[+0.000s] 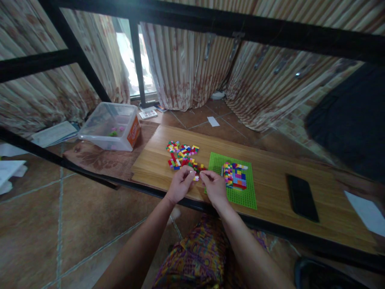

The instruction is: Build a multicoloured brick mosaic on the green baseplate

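Observation:
My left hand [181, 183] is closed in a pinch at the near edge of the loose toy bricks [183, 151], with a small white brick [192, 173] at its fingertips. Close to its right, my right hand [214, 185] has thumb and fingers pressed together; whatever lies between them is too small to make out. A pale pinkish brick [196, 178] shows between the two hands. Just right of my right hand is a green baseplate [249, 196], partly covered by that hand. On it stands a multicoloured brick build [237, 176] with a raised left part.
A clear plastic box [104, 138] with a few pink and green pieces stands on a brown cloth [100, 162] at the left. A black phone [301, 197] lies on the wooden tabletop [270, 172] at the right, near a white paper [365, 210]. Dark metal bars cross above.

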The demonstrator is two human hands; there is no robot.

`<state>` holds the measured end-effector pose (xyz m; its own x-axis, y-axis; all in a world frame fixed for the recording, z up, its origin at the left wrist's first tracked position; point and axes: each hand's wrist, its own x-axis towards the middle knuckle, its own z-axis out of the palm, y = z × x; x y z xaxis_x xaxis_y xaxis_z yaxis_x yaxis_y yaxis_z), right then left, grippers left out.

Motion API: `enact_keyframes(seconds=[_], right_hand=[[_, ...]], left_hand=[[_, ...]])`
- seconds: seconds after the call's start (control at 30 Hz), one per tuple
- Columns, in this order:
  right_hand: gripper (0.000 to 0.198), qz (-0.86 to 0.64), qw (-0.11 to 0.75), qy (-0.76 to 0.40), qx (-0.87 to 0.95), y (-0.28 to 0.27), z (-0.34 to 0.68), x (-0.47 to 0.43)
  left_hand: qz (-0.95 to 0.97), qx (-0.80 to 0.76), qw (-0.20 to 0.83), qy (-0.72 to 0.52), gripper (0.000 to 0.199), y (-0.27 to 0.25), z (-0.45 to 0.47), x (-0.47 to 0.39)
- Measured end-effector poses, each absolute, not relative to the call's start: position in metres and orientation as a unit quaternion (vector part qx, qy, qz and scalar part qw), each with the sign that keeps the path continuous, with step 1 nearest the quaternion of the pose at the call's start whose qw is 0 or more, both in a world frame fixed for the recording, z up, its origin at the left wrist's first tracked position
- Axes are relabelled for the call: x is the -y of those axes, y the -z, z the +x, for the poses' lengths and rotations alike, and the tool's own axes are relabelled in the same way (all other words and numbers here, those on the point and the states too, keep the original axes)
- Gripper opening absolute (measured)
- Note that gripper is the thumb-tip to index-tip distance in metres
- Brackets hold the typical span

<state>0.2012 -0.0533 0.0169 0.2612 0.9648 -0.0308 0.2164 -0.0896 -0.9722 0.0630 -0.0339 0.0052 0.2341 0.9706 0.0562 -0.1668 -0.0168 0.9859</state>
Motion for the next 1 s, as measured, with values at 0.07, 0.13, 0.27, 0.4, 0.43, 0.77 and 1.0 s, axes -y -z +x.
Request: enact_keyframes(seconds=[0.07,0.13,0.27,0.4,0.43,0.77,1.0], right_hand=[[0.021,-0.666,0.411,-0.286,0.553,-0.018,0.206,0.054],[0.022,-0.682,0.322,-0.2,0.626,-0.02,0.208,0.054],[0.025,-0.673,0.217,-0.122,0.697,-0.022,0.207,0.052],[0.024,-0.662,0.2,-0.116,0.713,-0.022,0.207,0.052],[0.023,-0.66,0.201,-0.119,0.714,-0.022,0.208,0.052],[0.027,-0.651,0.366,-0.197,0.635,-0.031,0.21,0.063],[0.025,-0.612,0.471,-0.388,0.503,-0.028,0.194,0.059]], left_hand=[[0.515,-0.383,0.581,-0.5,0.031,-0.004,0.064,0.034],[0.513,-0.378,0.574,-0.513,0.03,-0.004,0.064,0.034],[0.51,-0.372,0.577,-0.518,0.027,-0.003,0.064,0.034],[0.513,-0.375,0.579,-0.511,0.026,-0.004,0.064,0.035],[0.516,-0.375,0.577,-0.51,0.026,-0.004,0.064,0.035],[0.506,-0.367,0.592,-0.509,0.028,-0.005,0.065,0.036],[0.486,-0.352,0.605,-0.524,0.033,-0.006,0.064,0.034]])
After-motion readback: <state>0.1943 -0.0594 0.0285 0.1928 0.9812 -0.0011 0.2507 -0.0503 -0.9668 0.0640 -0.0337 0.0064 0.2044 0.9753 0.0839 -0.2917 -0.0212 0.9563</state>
